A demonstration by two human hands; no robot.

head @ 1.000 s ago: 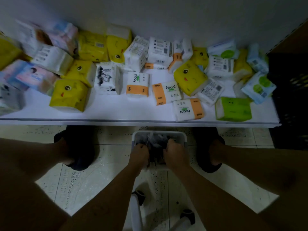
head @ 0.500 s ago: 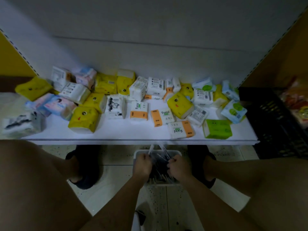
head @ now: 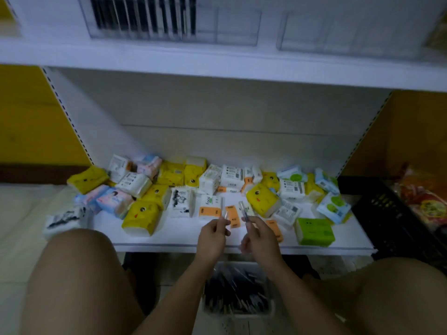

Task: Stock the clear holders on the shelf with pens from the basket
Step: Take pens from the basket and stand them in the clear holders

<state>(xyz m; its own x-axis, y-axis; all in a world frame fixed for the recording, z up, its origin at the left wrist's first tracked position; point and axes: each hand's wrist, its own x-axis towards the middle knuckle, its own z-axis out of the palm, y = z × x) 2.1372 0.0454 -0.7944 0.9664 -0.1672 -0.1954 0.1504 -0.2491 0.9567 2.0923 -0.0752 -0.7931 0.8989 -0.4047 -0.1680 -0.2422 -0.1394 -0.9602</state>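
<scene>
A white basket (head: 238, 313) full of dark pens stands on the floor between my knees. My left hand (head: 212, 234) grips a pen (head: 225, 215) that points up, raised in front of the lower shelf. Beside it, my right hand (head: 260, 238) grips another pen (head: 243, 211), also upright. On the upper shelf (head: 217, 61) stand clear holders: the left one (head: 169, 22) has dark pens in most of its slots, and the right one (head: 350, 30) looks empty.
Many tissue packs (head: 142, 216) in yellow, white, pink, blue and green cover the lower shelf (head: 183, 238). A black crate (head: 396, 213) sits at the right, with orange packets behind it. My bare knees frame the basket.
Both hands have come up out of the basket, each with a pen, to the level of the lower shelf. The view has tilted up, so the upper shelf and its holders show.
</scene>
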